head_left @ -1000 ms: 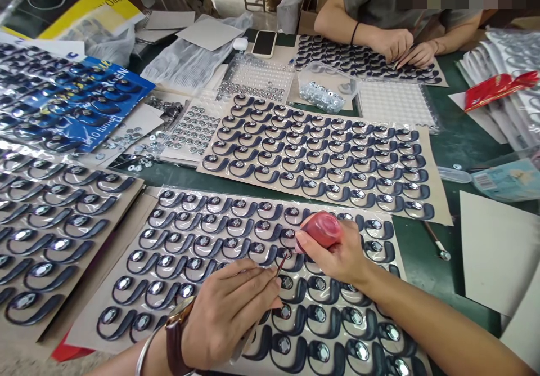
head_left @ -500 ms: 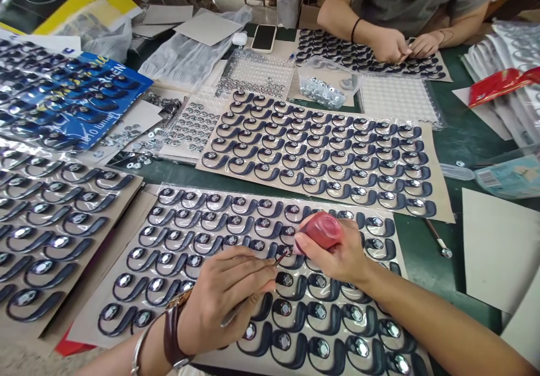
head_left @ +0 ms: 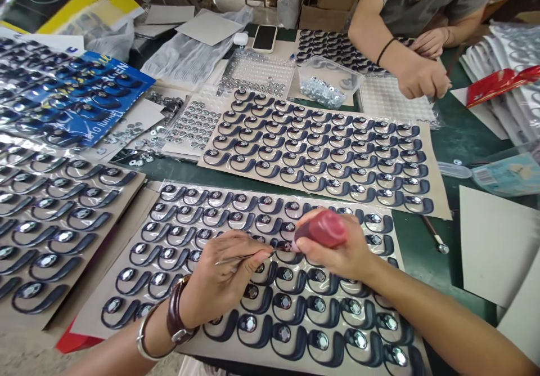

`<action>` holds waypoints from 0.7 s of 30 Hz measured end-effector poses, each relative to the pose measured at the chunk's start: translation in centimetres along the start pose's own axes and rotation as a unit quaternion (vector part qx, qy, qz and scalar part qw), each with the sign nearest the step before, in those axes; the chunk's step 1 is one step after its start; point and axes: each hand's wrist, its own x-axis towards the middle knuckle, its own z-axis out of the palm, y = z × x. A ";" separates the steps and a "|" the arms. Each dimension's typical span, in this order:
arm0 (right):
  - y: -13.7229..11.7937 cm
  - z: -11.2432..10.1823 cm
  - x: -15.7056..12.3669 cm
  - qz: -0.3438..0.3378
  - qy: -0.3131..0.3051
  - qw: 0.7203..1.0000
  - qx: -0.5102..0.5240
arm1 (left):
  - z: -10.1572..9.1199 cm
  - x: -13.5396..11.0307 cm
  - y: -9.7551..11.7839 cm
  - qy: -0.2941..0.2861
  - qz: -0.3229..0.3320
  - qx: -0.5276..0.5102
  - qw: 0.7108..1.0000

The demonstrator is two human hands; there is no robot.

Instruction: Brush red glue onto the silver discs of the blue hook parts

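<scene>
My left hand (head_left: 225, 280) pinches a thin metal pick (head_left: 247, 256), its tip reaching toward the nozzle of a red squeeze bottle (head_left: 323, 229). My right hand (head_left: 337, 249) is wrapped round that bottle and holds it sideways. Both hands hover over a cardboard sheet (head_left: 139, 210) covered with rows of dark ear-hook pieces (head_left: 211, 218) with shiny round centres, under clear film. A watch and a bangle sit on my left wrist.
More filled sheets lie behind (head_left: 436, 162) and at the left (head_left: 126, 193). A clear tub of metal discs (head_left: 324, 83), trays of discs (head_left: 194, 125), a phone (head_left: 264, 37) and a loose tool (head_left: 434, 238) are on the green table. Another person's hand (head_left: 422, 77) works at the far right.
My left hand turned the pick from steep to nearly level, tip at the bottle's nozzle. The bottle tilted a little. The other person's arm moved right, off their sheet.
</scene>
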 end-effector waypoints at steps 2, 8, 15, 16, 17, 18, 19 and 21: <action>-0.9 -2.0 0.6 0.061 -0.065 0.996 0.007 | 0.1 -0.1 0.2 0.003 0.008 0.007 1.000; -2.4 -3.6 -0.6 0.126 -0.029 0.991 0.029 | 0.3 -1.8 1.0 0.002 0.080 0.045 0.996; -1.1 1.6 -3.5 0.111 0.059 0.990 0.064 | 0.1 -3.9 2.8 -0.068 0.225 0.199 0.951; -1.0 1.9 -3.6 0.105 0.059 0.991 0.054 | 0.3 -4.0 2.9 -0.071 0.231 0.206 0.948; -0.8 2.0 -3.6 0.101 0.056 0.992 0.044 | 0.4 -4.1 2.9 -0.071 0.234 0.210 0.947; -0.8 2.1 -3.7 0.096 0.052 0.993 0.038 | 0.6 -4.1 2.9 -0.073 0.235 0.213 0.946; -0.7 2.1 -3.7 0.090 0.046 0.994 0.032 | 0.7 -4.2 2.9 -0.074 0.235 0.215 0.945; -0.7 2.2 -3.7 0.065 0.039 0.997 0.023 | 1.1 -4.3 2.9 -0.069 0.235 0.221 0.944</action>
